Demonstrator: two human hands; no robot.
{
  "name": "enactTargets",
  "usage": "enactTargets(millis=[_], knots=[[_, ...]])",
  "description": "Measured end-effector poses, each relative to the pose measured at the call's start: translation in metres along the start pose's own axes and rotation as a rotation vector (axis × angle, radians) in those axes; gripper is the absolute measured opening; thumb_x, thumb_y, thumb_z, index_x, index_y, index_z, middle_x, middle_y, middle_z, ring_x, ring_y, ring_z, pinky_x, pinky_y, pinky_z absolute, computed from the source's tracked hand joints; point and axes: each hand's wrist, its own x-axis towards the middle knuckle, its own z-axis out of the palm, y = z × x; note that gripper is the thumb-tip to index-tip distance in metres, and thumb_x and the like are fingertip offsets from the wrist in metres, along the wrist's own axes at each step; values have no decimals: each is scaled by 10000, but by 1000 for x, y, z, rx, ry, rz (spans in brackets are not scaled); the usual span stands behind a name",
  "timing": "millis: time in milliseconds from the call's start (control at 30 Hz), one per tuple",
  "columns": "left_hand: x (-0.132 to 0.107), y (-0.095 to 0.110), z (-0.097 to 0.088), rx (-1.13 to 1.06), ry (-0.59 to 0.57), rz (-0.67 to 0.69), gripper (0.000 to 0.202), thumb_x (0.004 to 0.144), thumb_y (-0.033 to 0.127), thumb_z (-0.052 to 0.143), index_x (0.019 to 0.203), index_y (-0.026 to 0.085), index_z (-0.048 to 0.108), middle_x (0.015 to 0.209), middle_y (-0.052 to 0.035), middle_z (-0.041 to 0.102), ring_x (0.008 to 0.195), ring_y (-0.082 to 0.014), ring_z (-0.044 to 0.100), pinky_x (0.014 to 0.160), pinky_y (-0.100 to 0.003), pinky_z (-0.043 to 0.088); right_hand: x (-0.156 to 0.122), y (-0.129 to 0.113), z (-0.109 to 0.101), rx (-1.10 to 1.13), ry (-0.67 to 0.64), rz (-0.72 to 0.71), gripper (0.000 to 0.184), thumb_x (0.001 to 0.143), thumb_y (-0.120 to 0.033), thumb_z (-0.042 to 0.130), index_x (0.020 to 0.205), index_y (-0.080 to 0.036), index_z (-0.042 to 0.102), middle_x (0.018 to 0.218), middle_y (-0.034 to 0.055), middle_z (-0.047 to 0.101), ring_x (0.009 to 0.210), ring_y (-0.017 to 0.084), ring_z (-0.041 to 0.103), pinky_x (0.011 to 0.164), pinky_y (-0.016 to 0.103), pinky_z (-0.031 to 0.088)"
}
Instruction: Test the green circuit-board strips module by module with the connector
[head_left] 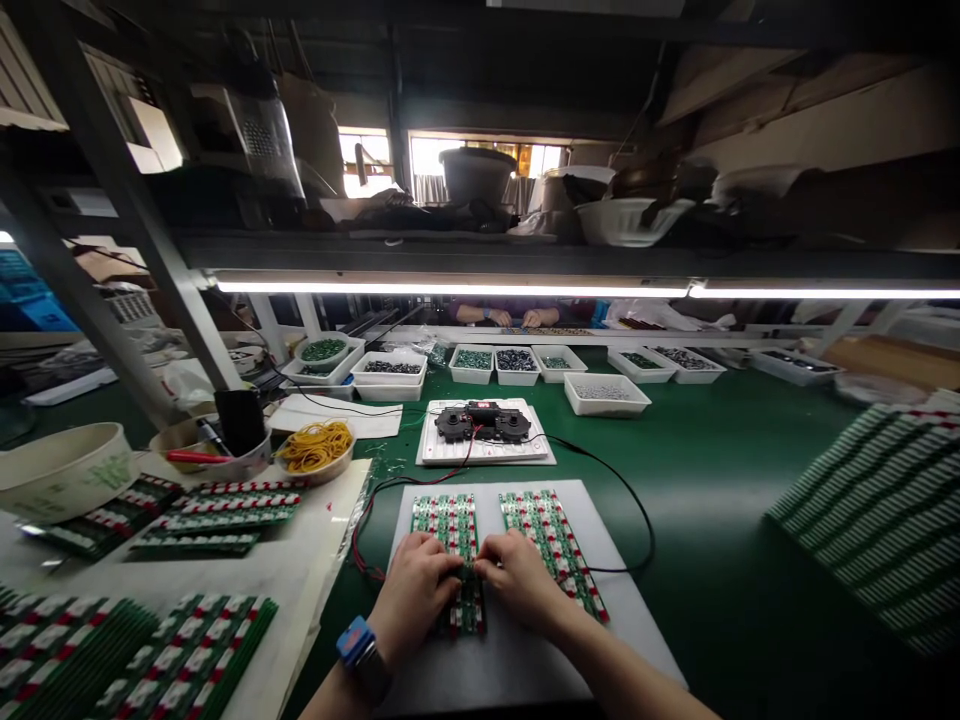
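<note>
From the head view, we see our left hand (412, 590) and right hand (517, 582) curled, their fingertips meeting on a strip of green circuit boards (459, 525). We cannot tell whether they grip it. It lies on a white mat (517, 665) at the desk's (720, 560) near edge, with a second strip (551, 545) just beside it. A blue-faced watch (355, 641) sits on our left wrist.
</note>
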Motion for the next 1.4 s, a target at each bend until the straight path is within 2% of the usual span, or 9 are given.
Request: enactTargets(millis=[167,333,400,700,933,1233,1400], knots=[[1,4,-3,27,-48,-25,237,823,155,612,970,269,757,899,-24,676,993,-240,536,943,-385,406,4,2,3,-56,-14,-23,153,871,-227,582,823,-198,725,821,33,695,888,198,577,787,274,346],[1,8,-7,40,-66,-36,219,827,145,586,919,256,751,894,-23,667,982,-233,535,920,-370,406,5,-4,7,-88,13,20,226,877,-387,616,821,-193,719,840,52,705,871,213,580,777,289,340],[0,9,-7,42,-63,-34,210,832,146,573,888,253,745,892,-20,659,980,-229,534,918,-367,406,5,-6,7,-92,9,38,229,863,-406,634,829,-196,718,861,58,707,893,224,581,800,302,337],[-2,9,-4,105,-58,-25,258,859,146,560,1019,263,725,949,-34,661,1000,-240,535,942,-407,394,-1,-3,0,-30,-13,11,140,880,-248,588,839,-214,718,877,31,712,929,215,581,849,306,329],[-2,14,-7,157,-80,-24,223,871,153,598,1020,255,728,950,-40,659,1023,-253,538,970,-428,377,-1,-4,1,-41,-4,31,139,878,-246,597,838,-205,724,870,41,710,916,216,580,827,307,335],[-8,15,-5,207,8,43,226,840,89,618,985,227,725,919,-43,658,977,-254,537,938,-426,425,-7,1,3,-2,50,-58,118,869,-207,625,823,-222,733,866,7,742,916,204,583,852,311,313],[5,9,-14,126,28,44,238,866,163,639,1065,258,727,912,-35,673,963,-247,546,919,-410,446,4,-1,-5,43,71,-61,152,880,-219,602,840,-233,748,887,-3,750,936,208,577,863,306,318]])
